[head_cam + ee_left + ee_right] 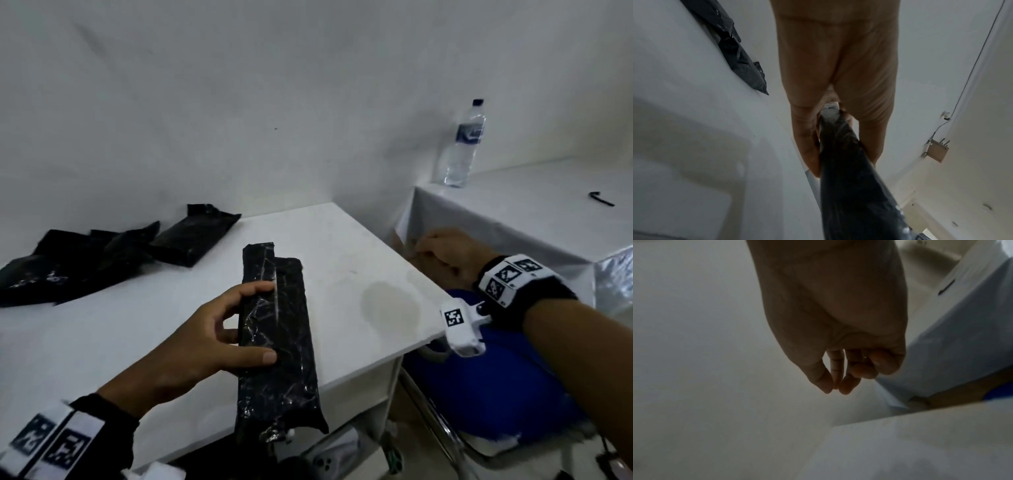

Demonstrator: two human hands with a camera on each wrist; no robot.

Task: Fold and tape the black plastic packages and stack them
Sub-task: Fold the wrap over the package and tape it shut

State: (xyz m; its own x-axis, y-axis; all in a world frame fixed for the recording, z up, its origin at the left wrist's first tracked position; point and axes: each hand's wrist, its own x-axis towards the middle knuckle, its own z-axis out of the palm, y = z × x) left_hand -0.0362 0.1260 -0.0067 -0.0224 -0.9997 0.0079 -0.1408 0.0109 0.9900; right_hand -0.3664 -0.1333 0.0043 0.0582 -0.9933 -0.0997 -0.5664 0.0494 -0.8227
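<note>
Step in hand: folded package (275, 339) held up for taping, judged from the clear tape already glinting on it and the right hand (445, 255) reaching away past the tabletop (342, 240) edge.
Left hand (209, 342): gripping the long black package across its middle, thumb (255, 358) over the top face, fingers (253, 291) wrapped round the far edge; left wrist view shows the plastic clamped between thumb and fingers.
Right hand: off to the right, in the gap between the two tables; fingers loosely curled with tips near each other, nothing visibly held in the right wrist view.
Package position: lifted just above the near right part of the tabletop, long axis pointing away, near end overhanging the front edge.
Other packages (102, 257): lying in a loose overlapping group at the back left, well apart from the held one.
Doing it well: keep the fold pinched flat so it cannot spring open; lay tape across the seam, then smooth from the middle outward.
Risk: slick, crinkled plastic likely to slip or unfold under a slack grip.
Bystanders: water bottle (464, 144) on the right-hand table, clear of the work.
</note>
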